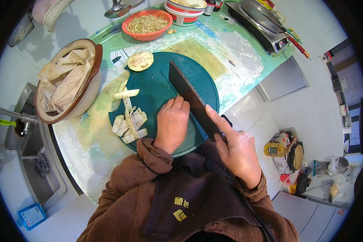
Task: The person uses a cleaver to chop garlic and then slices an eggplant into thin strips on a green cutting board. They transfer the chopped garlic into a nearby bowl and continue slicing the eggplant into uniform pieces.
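My right hand [237, 148] grips a dark-bladed cleaver [192, 98], index finger along the blade. The blade stands beside the fingertips of my left hand [173, 122], which presses down with curled fingers on the round green cutting board [196, 72]. A sliver of something pale shows at those fingertips; what lies under them is mostly hidden. Cut pale strips [131, 124], apparently eggplant, lie in a loose pile at the board's left edge, with a few more strips [126, 94] above them. A round pale slice [140, 61] rests on the board's upper left rim.
Left of the board stands a brown-rimmed crock [98, 60] with cloth in it, near a sink [59, 193]. An orange bowl [149, 37] of chopped food and stacked tubs [181, 19] stand behind. A pan [260, 18] sits on a portable cooker [248, 31] at the back right.
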{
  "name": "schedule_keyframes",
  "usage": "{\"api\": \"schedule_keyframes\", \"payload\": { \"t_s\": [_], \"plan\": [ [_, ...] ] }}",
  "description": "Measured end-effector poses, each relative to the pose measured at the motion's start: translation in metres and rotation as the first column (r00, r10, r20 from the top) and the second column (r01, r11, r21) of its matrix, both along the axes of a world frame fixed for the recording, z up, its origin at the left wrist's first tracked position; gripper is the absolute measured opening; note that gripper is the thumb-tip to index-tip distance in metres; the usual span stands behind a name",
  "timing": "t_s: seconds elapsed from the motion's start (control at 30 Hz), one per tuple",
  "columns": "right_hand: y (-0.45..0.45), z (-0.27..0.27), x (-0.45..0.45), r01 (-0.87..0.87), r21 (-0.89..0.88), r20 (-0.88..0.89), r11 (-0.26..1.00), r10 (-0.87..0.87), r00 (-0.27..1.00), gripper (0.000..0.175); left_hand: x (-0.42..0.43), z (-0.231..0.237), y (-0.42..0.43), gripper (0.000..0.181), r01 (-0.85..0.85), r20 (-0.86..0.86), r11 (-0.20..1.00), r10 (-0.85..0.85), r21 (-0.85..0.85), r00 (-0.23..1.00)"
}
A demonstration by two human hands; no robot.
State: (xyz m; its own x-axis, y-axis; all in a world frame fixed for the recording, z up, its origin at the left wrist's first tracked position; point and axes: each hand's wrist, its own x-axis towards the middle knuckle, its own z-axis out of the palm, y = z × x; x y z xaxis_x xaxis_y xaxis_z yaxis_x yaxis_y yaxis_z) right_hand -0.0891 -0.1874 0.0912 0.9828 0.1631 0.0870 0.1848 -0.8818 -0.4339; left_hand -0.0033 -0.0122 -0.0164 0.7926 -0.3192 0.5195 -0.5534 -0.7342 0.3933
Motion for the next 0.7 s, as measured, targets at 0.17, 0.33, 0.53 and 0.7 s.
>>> {"api": "schedule_keyframes", "payload": {
  "t_s": [0.17,0.33,0.53,0.7],
  "plan": [
    [0.0032,0.0031,-0.0014,0.005,-0.02,-0.011,1.0,-0.005,1.0,0.079,-0.0004,0.0003,0.0004,0.011,0.0,-0.018,1.0,0.0,0.007,1.0],
    [0.0057,0.0038,-0.002,0.012,-0.029,-0.028,1.0,-0.013,1.0,0.079,-0.0009,0.0009,0.0006,0.01,0.002,-0.019,1.0,-0.002,0.008,1.0],
    [0.0056,0.0034,-0.0014,0.013,-0.03,-0.052,0.999,-0.014,0.999,0.081,-0.0007,0.0001,-0.0003,0.009,-0.002,-0.005,1.0,0.002,0.0,1.0],
    [0.0045,-0.0004,-0.001,0.013,-0.023,-0.043,1.0,-0.014,0.999,0.082,-0.0001,-0.0014,0.001,0.012,0.014,-0.028,0.999,-0.015,-0.036,0.999]
  ]
}}
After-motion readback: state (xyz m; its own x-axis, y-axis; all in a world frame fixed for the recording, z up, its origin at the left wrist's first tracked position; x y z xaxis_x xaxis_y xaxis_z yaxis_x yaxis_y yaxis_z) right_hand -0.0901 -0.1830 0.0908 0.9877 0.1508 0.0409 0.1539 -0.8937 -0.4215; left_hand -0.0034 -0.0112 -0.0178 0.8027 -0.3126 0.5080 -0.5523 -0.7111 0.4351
